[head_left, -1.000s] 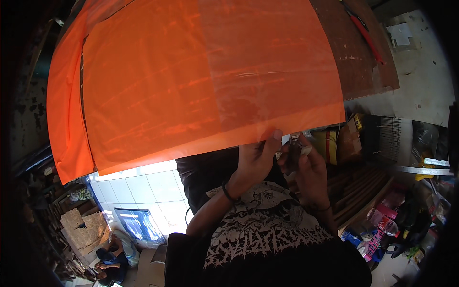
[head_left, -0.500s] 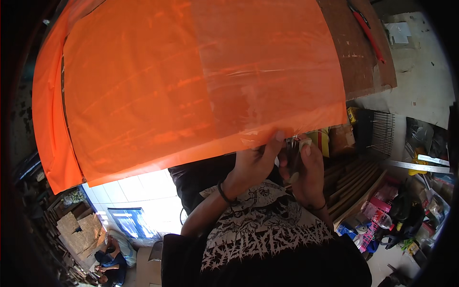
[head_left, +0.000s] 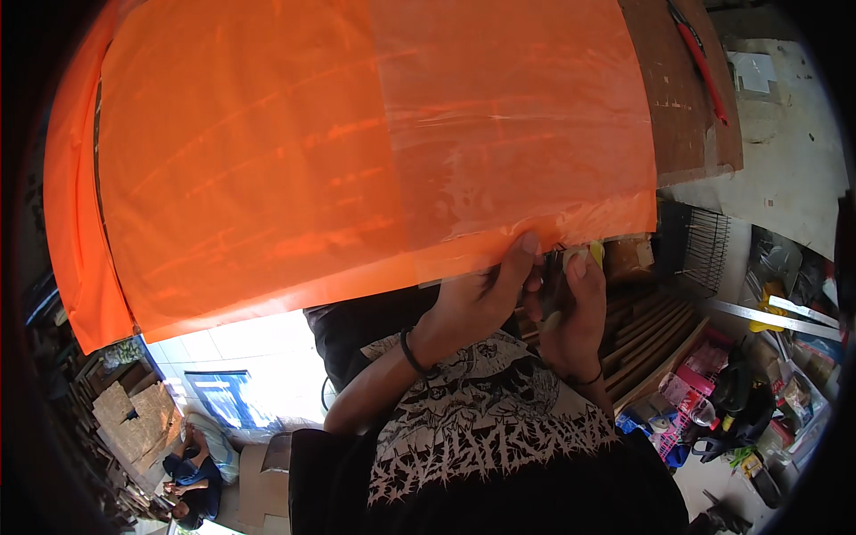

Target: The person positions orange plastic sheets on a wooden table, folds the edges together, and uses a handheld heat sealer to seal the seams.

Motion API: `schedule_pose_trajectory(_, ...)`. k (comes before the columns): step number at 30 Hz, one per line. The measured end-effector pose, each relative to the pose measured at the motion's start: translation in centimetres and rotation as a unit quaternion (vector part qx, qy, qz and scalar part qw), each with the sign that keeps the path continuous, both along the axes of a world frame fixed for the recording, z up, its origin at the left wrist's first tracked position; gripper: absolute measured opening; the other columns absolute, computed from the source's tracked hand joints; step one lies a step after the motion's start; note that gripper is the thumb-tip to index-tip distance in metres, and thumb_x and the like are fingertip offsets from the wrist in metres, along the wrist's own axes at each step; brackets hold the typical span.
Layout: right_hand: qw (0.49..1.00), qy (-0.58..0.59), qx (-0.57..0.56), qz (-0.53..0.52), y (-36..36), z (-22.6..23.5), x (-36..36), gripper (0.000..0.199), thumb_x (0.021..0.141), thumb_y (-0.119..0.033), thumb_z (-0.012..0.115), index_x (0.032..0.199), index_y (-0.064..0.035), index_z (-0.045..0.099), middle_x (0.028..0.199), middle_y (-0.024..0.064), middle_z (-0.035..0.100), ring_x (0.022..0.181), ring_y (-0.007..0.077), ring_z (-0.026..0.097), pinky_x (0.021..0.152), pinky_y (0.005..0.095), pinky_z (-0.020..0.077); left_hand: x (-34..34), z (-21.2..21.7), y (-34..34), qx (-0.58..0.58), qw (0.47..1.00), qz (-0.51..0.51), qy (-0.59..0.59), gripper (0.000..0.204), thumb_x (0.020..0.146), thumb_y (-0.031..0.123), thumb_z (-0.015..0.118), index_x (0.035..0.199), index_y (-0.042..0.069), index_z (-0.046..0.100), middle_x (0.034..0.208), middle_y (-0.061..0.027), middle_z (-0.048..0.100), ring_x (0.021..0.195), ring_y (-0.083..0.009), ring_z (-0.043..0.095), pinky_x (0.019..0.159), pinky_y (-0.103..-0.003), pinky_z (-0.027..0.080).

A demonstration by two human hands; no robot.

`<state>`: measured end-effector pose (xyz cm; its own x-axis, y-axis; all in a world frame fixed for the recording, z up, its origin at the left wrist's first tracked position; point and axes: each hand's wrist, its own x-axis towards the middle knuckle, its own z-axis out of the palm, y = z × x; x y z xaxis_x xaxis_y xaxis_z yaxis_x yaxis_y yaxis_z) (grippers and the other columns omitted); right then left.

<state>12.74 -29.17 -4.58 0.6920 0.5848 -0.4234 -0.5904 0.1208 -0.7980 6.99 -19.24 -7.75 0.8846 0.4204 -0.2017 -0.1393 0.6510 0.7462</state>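
A big glossy orange sheet (head_left: pixel 267 160) lies over a flat surface, and its near edge reaches my hands. Clear film (head_left: pixel 508 134) covers its right part, wrinkled along the near edge. My left hand (head_left: pixel 477 303) is closed at that edge, thumb on top and fingers curled beneath, pinching the orange sheet. Just right of it, my right hand (head_left: pixel 575 312) is closed with the thumb up. Between its thumb and fingers is a small, shiny, see-through thing, mostly hidden, whose kind I cannot make out.
Red-handled pliers (head_left: pixel 704 76) rest on a brown board (head_left: pixel 682 125) at the right. Below are a black wire rack (head_left: pixel 704 250), wooden strips (head_left: pixel 651 343) and a metal ruler (head_left: pixel 776 318). Another person (head_left: pixel 196 481) sits at lower left near cut boards (head_left: pixel 134 423).
The view has shifted slightly. My left hand still pinches the sheet's edge, while the see-through thing by my right hand shows less than before.
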Motion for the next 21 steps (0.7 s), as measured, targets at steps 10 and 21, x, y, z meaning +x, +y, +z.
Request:
schedule_pose_trajectory(10,1.0,-0.013,0.015,0.006,-0.12,-0.24,-0.12,0.032,0.09,-0.023,0.05,0.11,0.0012,0.048,0.094,0.0075,0.055,0.078,0.0144,0.055,0.054,0.0249,0.0463,-0.18,-0.2,-0.12,-0.002,1.0,-0.007,0.01,0.022,0.096,0.018,0.042,0.088,0.0,0.05,0.067,-0.0021,0.048,0.049,-0.0085,0.053,0.041,-0.021,0.043)
schedule_pose_trajectory(21,1.0,-0.017,0.011,-0.018,0.49,-0.01,-0.21,0.03,0.09,-0.022,0.049,0.108,0.0016,0.049,0.09,0.0071,0.056,0.076,0.0128,0.054,0.056,0.0243,0.0453,-0.03,-0.03,0.09,0.026,1.0,-0.004,0.014,0.02,0.096,0.017,0.042,0.088,0.0,0.05,0.065,-0.0011,0.047,0.051,-0.0075,0.052,0.043,-0.02,0.042)
